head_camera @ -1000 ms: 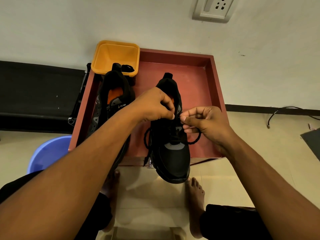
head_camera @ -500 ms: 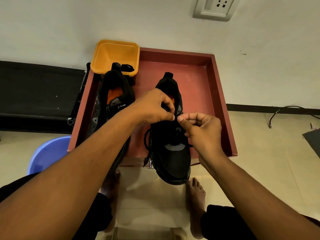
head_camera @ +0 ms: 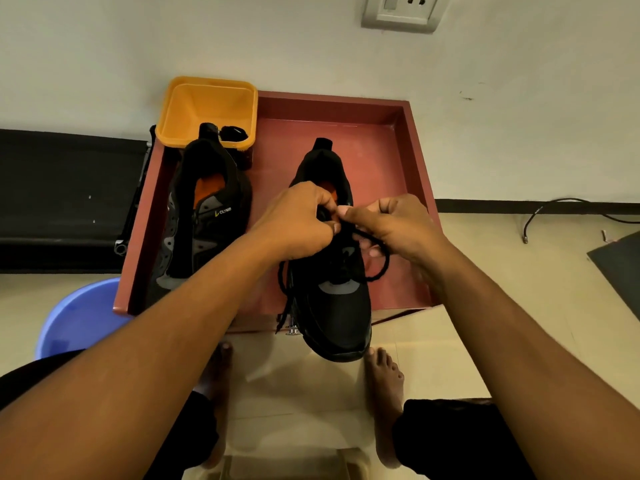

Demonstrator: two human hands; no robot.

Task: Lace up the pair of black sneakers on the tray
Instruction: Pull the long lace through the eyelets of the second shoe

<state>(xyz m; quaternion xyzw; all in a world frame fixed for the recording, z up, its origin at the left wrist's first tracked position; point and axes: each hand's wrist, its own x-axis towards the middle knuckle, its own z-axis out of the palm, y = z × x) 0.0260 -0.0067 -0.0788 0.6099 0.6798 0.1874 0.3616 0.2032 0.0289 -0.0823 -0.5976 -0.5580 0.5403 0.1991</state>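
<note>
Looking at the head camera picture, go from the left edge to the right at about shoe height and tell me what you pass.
blue tub → black sneaker with the CLYMB label → black sneaker being laced → tray's right wall → black cable on the floor

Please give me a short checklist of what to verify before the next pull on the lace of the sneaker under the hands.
1. Left hand pinches the lace near the top eyelets: ok.
2. Right hand pinches it too, loop hanging below: ok.
3. Sneaker fully on the tray: not ok, toe overhangs the near edge.
4. Loose lace end free: ok, it hangs over the tray's near edge.
5. Lower eyelets threaded correctly: cannot tell, black on black.
</note>
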